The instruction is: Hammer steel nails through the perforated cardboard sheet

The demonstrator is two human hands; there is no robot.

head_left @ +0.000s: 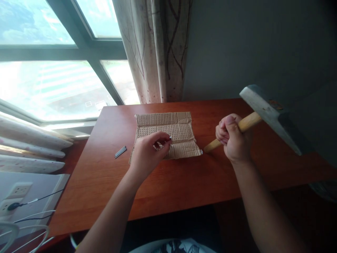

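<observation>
My right hand (233, 138) is wrapped round the wooden handle of a hammer (250, 122), raised over the right part of the table with its metal head up and to the right. Over the cardboard (165, 131), my left hand (150, 147) pinches a nail (170, 138) between thumb and fingertips. Only the dark head of that nail shows, and its point is hidden. The cardboard is creased into bands and covered in rows of small holes. Left of it lies a small bundle of several nails (120, 151).
Everything lies on a reddish-brown wooden table (168, 186). A window (60, 88) and patterned curtains (160, 52) stand behind it, with a dark wall (258, 45) at the right. A wall socket (21, 189) with a plugged-in cable and loose cords is at lower left.
</observation>
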